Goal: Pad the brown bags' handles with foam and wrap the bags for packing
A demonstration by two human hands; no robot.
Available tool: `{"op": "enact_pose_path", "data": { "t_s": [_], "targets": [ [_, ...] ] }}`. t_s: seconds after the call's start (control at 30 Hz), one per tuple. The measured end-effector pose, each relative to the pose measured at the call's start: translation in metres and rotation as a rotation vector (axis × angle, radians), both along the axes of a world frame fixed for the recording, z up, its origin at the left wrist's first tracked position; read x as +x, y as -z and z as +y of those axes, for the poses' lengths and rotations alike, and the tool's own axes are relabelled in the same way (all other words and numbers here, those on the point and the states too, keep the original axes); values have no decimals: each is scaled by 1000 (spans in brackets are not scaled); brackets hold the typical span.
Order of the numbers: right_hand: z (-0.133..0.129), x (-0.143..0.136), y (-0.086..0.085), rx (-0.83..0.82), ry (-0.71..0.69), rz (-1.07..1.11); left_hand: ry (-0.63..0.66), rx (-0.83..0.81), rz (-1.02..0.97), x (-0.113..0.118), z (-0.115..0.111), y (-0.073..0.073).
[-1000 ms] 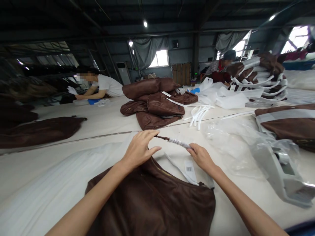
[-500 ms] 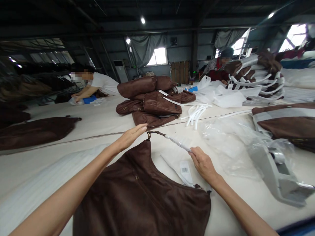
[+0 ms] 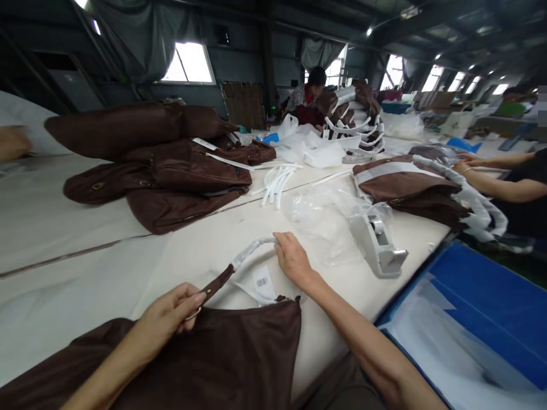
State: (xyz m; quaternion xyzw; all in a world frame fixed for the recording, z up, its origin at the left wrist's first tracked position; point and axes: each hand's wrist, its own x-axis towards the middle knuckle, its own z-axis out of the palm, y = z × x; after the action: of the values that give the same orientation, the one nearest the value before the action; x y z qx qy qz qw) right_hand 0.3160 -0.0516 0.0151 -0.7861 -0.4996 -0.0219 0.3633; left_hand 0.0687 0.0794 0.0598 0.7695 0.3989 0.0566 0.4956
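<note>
A dark brown handbag (image 3: 231, 353) lies on the table in front of me. Its strap (image 3: 250, 249) arches up, partly wrapped in white film. My left hand (image 3: 177, 307) is closed around the strap's brown end, beside a gold-coloured ring (image 3: 194, 314). Farther along, my right hand (image 3: 293, 256) pinches the wrapped part of the same strap. A white tag with a barcode (image 3: 262, 282) lies beneath the strap, near the bag's upper edge. The bag's left side runs out of view.
Brown bags (image 3: 188, 171) are piled at the left, near white foam tubes (image 3: 277, 182). A tape dispenser (image 3: 378, 245) and clear plastic (image 3: 325, 222) lie right of centre. Beyond them sits another brown bag (image 3: 405, 182) near a co-worker's arms (image 3: 491, 176). A blue bin (image 3: 482, 307) adjoins the table's right edge.
My left hand, earlier open with straight fingers beside the strap, has closed on its end. My right hand still holds the strap. The view has swung right.
</note>
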Motion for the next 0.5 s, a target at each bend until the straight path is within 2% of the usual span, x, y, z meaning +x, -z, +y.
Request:
{"op": "enact_pose_path", "data": {
  "t_s": [0.07,0.13,0.2,0.27,0.33,0.4,0.5],
  "targets": [
    [-30,-2,1,95,-58,-3,-51,126,33,1,-4,23],
    [-68,1,5,189,-72,13,-97,190,29,4,-4,34],
    [-103,15,11,226,39,50,-114,197,-4,8,-2,36],
    [-123,39,17,211,194,85,-103,197,-29,13,0,33],
    [-126,65,19,131,264,81,-82,195,-47,15,0,29],
    [-115,86,19,1,257,5,-59,168,-76,15,-1,27],
    [-94,100,14,-125,244,-138,-11,72,-127,12,-2,23]
  ]
}}
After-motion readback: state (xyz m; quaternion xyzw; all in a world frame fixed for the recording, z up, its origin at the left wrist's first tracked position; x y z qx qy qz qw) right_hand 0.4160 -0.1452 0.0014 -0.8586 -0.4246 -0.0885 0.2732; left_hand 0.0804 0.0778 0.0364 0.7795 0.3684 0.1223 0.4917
